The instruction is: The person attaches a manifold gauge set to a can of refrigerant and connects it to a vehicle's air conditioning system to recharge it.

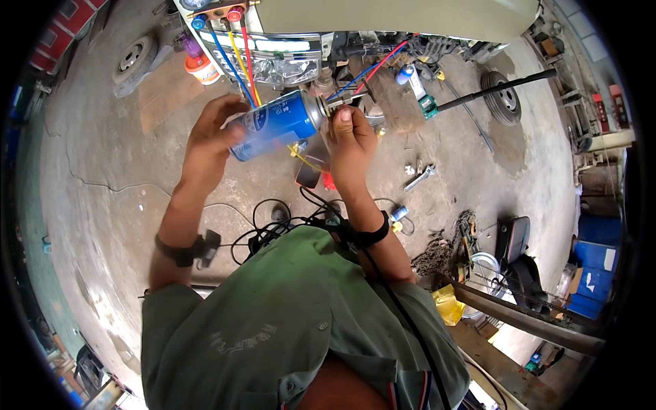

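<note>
1. The left hand [215, 133] is curled part-way closed around the bottom end of a blue pressurised can [277, 125], gripping it; some of its fingers are blurred.
2. The right hand [352, 137] is nearly closed, its thumb and fingers pinching a metal fitting [335, 104] at the neck of the can.
3. The blue pressurised can is held between the two hands, well clear of the concrete floor [137, 229], lying almost on its side with its top toward the right hand and tipped slightly up.
4. Beyond the hands stands the front of a vehicle, with its beige hood [383, 15] and a headlight [290, 70]. A manifold gauge set [222, 10] sits at the vehicle's left corner, with blue, yellow and red hoses hanging from it.
5. Toward the floor's left edge lies a wheel [134, 60], with a flat cardboard sheet [172, 98] near it and an orange-and-white bucket [202, 69] beside the vehicle.
6. Toward the floor's right edge is another wheel [502, 99]. Nearer the person lie an adjustable wrench [419, 178], a small blue can [399, 214] and a heap of chain [434, 254].
</note>
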Available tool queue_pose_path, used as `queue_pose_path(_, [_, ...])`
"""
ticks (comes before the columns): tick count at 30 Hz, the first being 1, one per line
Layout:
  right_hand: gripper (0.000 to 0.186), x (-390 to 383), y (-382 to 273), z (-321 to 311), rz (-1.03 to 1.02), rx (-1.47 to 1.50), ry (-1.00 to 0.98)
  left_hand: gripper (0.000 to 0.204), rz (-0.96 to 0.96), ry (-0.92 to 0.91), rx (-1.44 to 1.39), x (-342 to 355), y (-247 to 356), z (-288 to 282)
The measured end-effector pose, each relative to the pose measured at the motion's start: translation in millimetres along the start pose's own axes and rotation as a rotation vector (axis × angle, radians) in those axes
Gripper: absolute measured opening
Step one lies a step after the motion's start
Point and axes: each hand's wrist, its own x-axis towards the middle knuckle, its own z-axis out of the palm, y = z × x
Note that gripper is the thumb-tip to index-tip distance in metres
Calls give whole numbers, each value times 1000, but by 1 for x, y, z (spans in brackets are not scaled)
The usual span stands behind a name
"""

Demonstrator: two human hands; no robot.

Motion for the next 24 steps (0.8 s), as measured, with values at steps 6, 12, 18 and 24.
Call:
queue_pose_path(6, [27, -11, -6, 9, 145, 320, -60, 80, -46, -148, -967, -5, -38, 25])
queue_pose_path(12, [32, -27, -8, 26, 152, 148, 10, 70, 85, 329, -786, -14, -34, 53])
queue_pose_path(18, [31, -36, 3, 43, 170, 278, -56, 52, 73, 433, -878, 22, -33, 39])
queue_pose_path(24, [31, -37, -1, 50, 274, 471, 20, 52, 209, 275, -873, 20, -30, 32])
